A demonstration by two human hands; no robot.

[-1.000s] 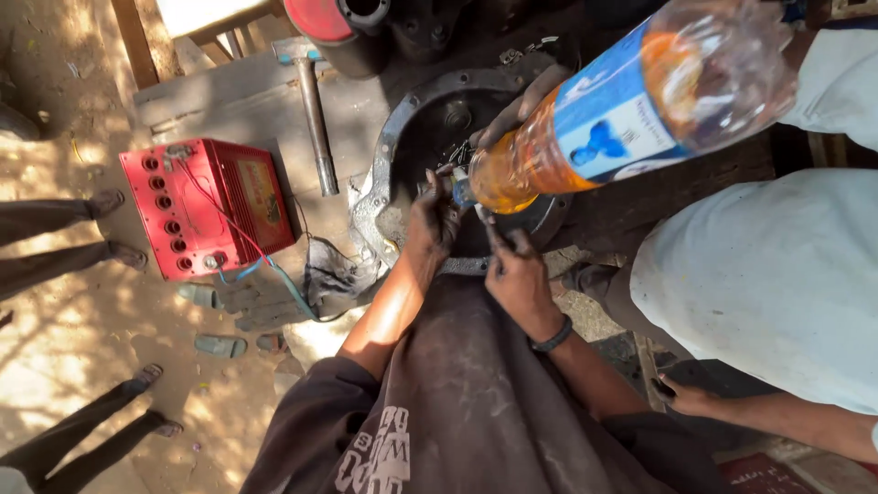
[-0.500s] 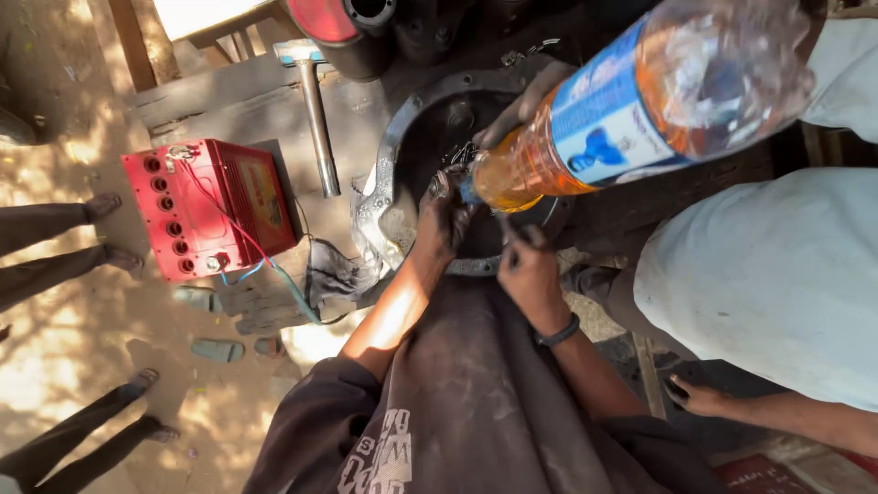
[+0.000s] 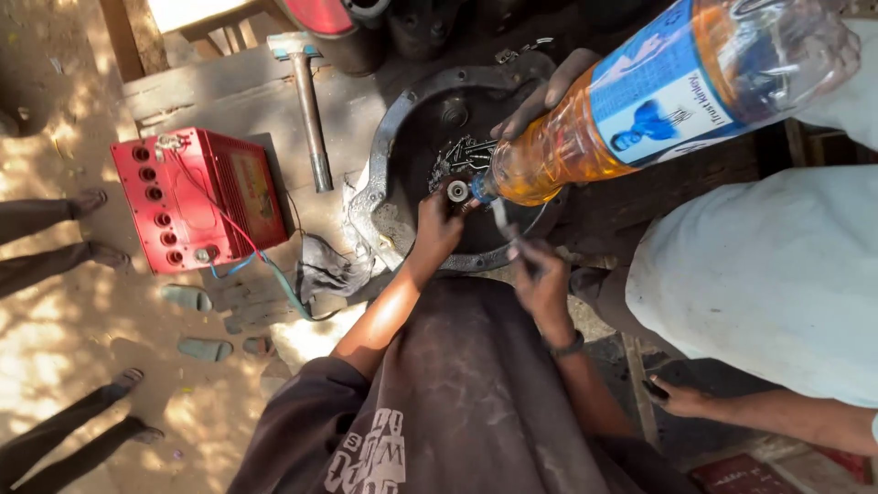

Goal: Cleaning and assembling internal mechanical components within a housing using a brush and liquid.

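Outdoor dirt ground [image 3: 55, 110], sandy, dappled sunlight and leaf shadow. Landmark: red box-shaped battery [image 3: 197, 197]. It sits on a grey weathered wooden plank platform [image 3: 210, 96]. Left of the battery: bare ground. Below it: 2 pale green sandals [image 3: 197, 325] in shade.

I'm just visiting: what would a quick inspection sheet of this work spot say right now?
Surface: sandy ground, worn wooden boards.
Job's things: round dark metal pan holding small metal parts; tilted plastic bottle of amber liquid, gripped by a co-worker's hand.
Clutter: hammer, grey rag.
Grippers: left hand holds a small round part; right hand holds something thin.
Cables: wires from red battery.
Surroundings: bystanders' feet.
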